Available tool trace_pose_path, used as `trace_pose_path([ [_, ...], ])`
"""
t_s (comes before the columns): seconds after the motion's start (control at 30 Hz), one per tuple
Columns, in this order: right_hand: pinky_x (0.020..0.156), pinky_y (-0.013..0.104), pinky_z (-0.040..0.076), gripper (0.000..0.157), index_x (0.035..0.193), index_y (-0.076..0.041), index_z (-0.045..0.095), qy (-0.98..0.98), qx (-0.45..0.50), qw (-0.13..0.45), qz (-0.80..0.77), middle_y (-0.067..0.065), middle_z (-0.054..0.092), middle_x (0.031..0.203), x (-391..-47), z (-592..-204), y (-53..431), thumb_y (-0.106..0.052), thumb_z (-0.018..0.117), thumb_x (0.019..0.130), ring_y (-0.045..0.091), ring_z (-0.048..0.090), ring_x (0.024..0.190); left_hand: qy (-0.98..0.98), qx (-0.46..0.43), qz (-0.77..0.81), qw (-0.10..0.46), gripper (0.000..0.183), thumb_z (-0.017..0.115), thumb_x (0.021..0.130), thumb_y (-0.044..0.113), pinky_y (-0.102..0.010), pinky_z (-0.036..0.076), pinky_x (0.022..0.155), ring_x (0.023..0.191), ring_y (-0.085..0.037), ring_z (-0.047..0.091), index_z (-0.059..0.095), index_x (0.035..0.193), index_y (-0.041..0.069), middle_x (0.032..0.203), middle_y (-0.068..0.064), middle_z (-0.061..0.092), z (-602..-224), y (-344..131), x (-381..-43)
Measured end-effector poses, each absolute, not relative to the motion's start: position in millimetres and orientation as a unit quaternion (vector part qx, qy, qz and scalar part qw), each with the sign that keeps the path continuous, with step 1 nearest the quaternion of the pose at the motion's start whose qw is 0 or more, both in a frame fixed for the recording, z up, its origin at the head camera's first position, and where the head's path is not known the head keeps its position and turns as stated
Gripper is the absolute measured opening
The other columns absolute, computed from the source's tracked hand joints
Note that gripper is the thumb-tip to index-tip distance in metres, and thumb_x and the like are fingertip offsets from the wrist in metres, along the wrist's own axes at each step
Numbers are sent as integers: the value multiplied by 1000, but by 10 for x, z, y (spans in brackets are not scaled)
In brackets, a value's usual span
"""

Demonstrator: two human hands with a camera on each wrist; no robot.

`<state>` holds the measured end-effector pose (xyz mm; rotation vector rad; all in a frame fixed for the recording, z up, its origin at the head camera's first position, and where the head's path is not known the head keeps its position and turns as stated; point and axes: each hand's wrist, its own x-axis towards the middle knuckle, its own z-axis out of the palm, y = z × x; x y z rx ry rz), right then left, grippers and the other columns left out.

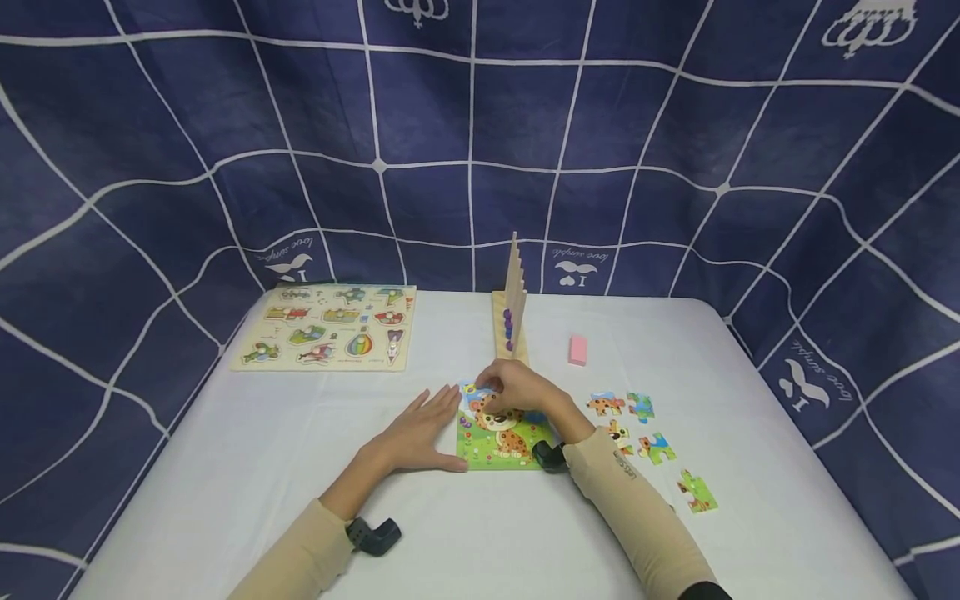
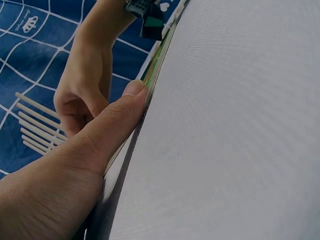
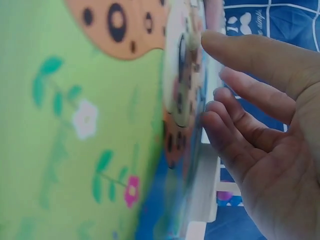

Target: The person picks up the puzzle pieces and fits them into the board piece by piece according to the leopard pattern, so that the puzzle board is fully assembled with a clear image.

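A square leopard jigsaw puzzle [image 1: 487,454] with a green meadow lies flat on the table. My left hand [image 1: 418,437] rests on the cloth to its left, fingers spread, with the thumb [image 2: 132,97] touching the puzzle's near left edge. Over the upper part of the puzzle is my right hand [image 1: 521,392], its fingers bent down at the leopard's face. In the right wrist view, the thumb [image 3: 240,52] and fingertips stand apart near the picture's surface; whether they hold a piece cannot be made out. Several loose jigsaw pieces [image 1: 697,492] lie to the right.
A wooden peg board [image 1: 333,327] with vehicle pictures lies at the back left. Behind the puzzle stands a wooden rack [image 1: 516,279] of upright rods with purple and blue beads. A pink block [image 1: 577,350] sits right of it. Patterned blue curtains surround the table.
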<state>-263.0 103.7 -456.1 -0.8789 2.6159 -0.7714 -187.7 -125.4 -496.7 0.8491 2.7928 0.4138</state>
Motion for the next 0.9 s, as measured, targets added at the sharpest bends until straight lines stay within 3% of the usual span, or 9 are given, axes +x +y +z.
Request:
trace_pose_path([
  [0.4, 76, 27, 54, 44, 113, -7, 69, 906, -296, 140, -269, 3, 69, 101, -2585, -4530, 1235, -20, 85, 74, 12, 60, 85, 943, 287, 140, 94, 125, 53, 69, 87, -44, 5, 126, 154, -20, 7, 14, 156, 6, 164, -5, 8, -4972, -1251, -1879],
  [0.67, 86, 28, 56, 44, 114, -8, 67, 904, -292, 153, -273, 3, 68, 108, -2466, -4482, 1510, -18, 85, 74, 15, 65, 98, 942, 289, 144, 91, 123, 57, 70, 84, -46, 7, 126, 153, -22, 9, 16, 155, 5, 164, -7, 10, -4970, -1252, -1876],
  [0.9, 77, 27, 52, 46, 115, -6, 68, 913, -279, 137, -265, 5, 66, 100, -2421, -4435, 1900, -17, 85, 73, 18, 59, 89, 943, 288, 143, 90, 123, 57, 70, 85, -46, 7, 126, 153, -23, 10, 18, 155, 5, 164, -7, 11, -4977, -1253, -1874],
])
